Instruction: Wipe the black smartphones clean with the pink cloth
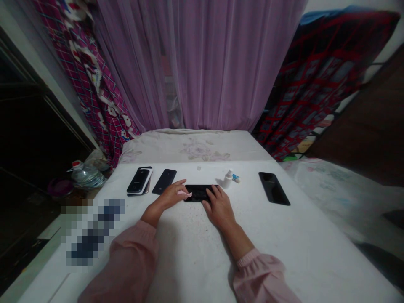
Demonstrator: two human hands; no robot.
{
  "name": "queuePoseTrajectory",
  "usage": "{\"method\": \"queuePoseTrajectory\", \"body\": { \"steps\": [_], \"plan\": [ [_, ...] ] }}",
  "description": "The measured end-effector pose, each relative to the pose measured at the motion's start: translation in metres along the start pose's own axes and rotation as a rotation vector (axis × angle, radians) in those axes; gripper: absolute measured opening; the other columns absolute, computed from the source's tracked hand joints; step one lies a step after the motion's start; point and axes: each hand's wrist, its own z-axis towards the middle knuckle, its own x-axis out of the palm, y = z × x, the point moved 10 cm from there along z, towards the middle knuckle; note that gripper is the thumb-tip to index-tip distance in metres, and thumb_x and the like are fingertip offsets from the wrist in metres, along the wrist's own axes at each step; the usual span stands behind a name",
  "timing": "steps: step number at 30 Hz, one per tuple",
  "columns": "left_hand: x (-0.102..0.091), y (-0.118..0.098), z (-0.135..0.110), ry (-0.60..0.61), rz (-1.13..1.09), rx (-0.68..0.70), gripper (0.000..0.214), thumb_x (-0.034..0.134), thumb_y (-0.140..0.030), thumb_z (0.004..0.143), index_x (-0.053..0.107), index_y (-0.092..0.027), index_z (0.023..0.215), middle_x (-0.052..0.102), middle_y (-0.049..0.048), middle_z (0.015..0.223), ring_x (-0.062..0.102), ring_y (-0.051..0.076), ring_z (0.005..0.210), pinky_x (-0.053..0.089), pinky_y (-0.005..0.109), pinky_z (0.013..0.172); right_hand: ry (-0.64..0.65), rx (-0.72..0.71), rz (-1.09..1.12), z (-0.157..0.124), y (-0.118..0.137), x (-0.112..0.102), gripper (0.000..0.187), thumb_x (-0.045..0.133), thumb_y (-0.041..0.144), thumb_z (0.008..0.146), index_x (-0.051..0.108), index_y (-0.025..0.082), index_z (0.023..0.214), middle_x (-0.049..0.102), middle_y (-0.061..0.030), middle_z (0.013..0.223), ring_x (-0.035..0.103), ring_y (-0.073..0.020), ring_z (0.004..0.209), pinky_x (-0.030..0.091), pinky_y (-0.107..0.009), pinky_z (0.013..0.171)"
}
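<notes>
On the table covered with white cloth (195,261), the flat rectangular black phone (198,193) lies crosswise, and from it the open surface reaches broadly to the near side and rightward until a second black slab-shaped phone (274,188), while on its left a dark upright-laid phone (164,182) leaves narrower room, and a small white plastic spray bottle (227,179) stands just beyond its right end. The left hand (173,195) pinches a soft pink cloth (184,194) at its left end; the right hand (221,210) lays fingers over its right end, but whether gripping I cannot tell. Its visible middle looks dark and smooth.
</notes>
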Motion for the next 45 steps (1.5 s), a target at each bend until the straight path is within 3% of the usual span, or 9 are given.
{"method": "queuePoseTrajectory", "body": {
  "steps": [5, 10, 14, 23, 28, 32, 45],
  "plan": [
    [-0.005, 0.013, 0.012, -0.063, 0.014, -0.066, 0.012, 0.064, -0.027, 0.077, 0.072, -0.019, 0.082, 0.061, 0.0126, 0.133, 0.054, 0.027, 0.127, 0.041, 0.036, 0.103, -0.017, 0.009, 0.002, -0.001, 0.001, -0.002, 0.048, 0.056, 0.036, 0.090, 0.058, 0.013, 0.132, 0.049, -0.0176, 0.143, 0.039, -0.0344, 0.134, 0.036, -0.049, 0.108],
    [-0.007, 0.016, 0.022, -0.089, -0.015, -0.122, 0.016, 0.065, -0.031, 0.077, 0.071, -0.018, 0.083, 0.076, 0.0067, 0.098, 0.069, 0.023, 0.094, 0.050, 0.031, 0.084, -0.006, -0.004, 0.000, 0.000, -0.001, 0.001, 0.049, 0.056, 0.038, 0.090, 0.057, 0.013, 0.133, 0.049, -0.0176, 0.143, 0.040, -0.0343, 0.134, 0.036, -0.049, 0.108],
    [-0.008, 0.015, 0.024, -0.125, -0.008, -0.127, 0.020, 0.064, -0.036, 0.079, 0.070, -0.018, 0.081, 0.075, 0.0032, 0.081, 0.069, 0.021, 0.082, 0.050, 0.028, 0.076, -0.002, 0.003, -0.003, 0.000, -0.001, 0.000, 0.049, 0.056, 0.037, 0.090, 0.057, 0.013, 0.133, 0.049, -0.0174, 0.144, 0.040, -0.0346, 0.134, 0.035, -0.048, 0.108],
    [-0.008, 0.017, 0.014, -0.158, 0.013, -0.125, 0.021, 0.061, -0.038, 0.080, 0.070, -0.020, 0.086, 0.076, 0.0053, 0.090, 0.069, 0.023, 0.090, 0.050, 0.031, 0.080, -0.003, 0.001, 0.009, -0.001, -0.001, 0.002, 0.049, 0.056, 0.037, 0.090, 0.057, 0.014, 0.134, 0.048, -0.0167, 0.144, 0.039, -0.0340, 0.135, 0.035, -0.049, 0.108],
    [-0.004, 0.006, 0.005, -0.048, -0.008, -0.028, 0.014, 0.062, -0.030, 0.079, 0.071, -0.020, 0.083, 0.070, 0.0087, 0.119, 0.063, 0.025, 0.115, 0.046, 0.034, 0.096, -0.015, -0.003, 0.015, -0.001, -0.002, 0.001, 0.048, 0.056, 0.037, 0.090, 0.057, 0.015, 0.133, 0.049, -0.0164, 0.144, 0.039, -0.0336, 0.135, 0.036, -0.049, 0.108],
    [0.002, -0.004, -0.003, 0.036, 0.031, 0.055, 0.011, 0.062, -0.027, 0.081, 0.071, -0.020, 0.081, 0.070, 0.0106, 0.119, 0.051, 0.026, 0.131, 0.040, 0.038, 0.104, -0.001, -0.002, 0.013, 0.000, -0.001, 0.002, 0.049, 0.055, 0.037, 0.090, 0.057, 0.015, 0.133, 0.048, -0.0160, 0.144, 0.039, -0.0338, 0.134, 0.035, -0.048, 0.107],
    [0.007, -0.005, -0.023, -0.026, 0.105, 0.057, 0.013, 0.068, -0.033, 0.083, 0.073, -0.022, 0.084, 0.054, 0.0112, 0.141, 0.050, 0.028, 0.130, 0.040, 0.041, 0.105, -0.004, -0.006, 0.010, -0.001, -0.001, 0.003, 0.049, 0.056, 0.037, 0.090, 0.056, 0.015, 0.134, 0.048, -0.0163, 0.145, 0.039, -0.0340, 0.135, 0.035, -0.049, 0.107]
  ]
}}
